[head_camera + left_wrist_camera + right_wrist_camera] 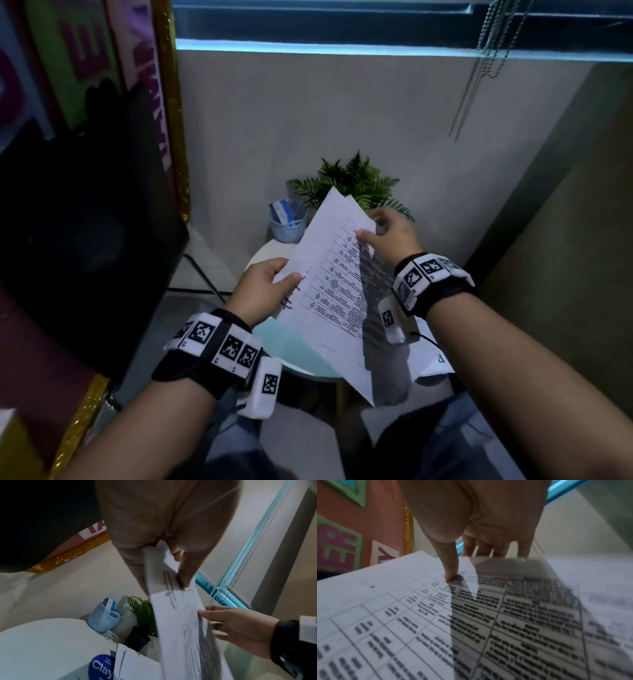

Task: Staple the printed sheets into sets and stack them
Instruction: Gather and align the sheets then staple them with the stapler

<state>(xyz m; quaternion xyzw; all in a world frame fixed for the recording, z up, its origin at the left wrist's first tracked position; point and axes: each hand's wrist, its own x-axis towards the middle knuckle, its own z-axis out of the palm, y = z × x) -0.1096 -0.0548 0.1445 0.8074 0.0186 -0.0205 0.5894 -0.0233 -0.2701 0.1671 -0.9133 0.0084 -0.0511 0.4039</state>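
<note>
Printed sheets (329, 284) with tables of text are held in the air over a small round table (270, 250). My left hand (267, 291) pinches their left edge between thumb and fingers, also visible as the left hand (171, 563) on the sheets (180, 628). My right hand (387, 240) pinches the far right corner, thumb on the top sheet and fingers behind, lifting it from the sheets below. In the right wrist view the right hand (471, 561) has its thumb on the printed sheets (402, 615). No stapler is in view.
A pale blue mesh cup (287, 224) with a blue box inside and a potted fern (352, 181) stand at the table's back. More paper (435, 363) lies on the table under my right wrist. A black chair back (85, 240) is at the left.
</note>
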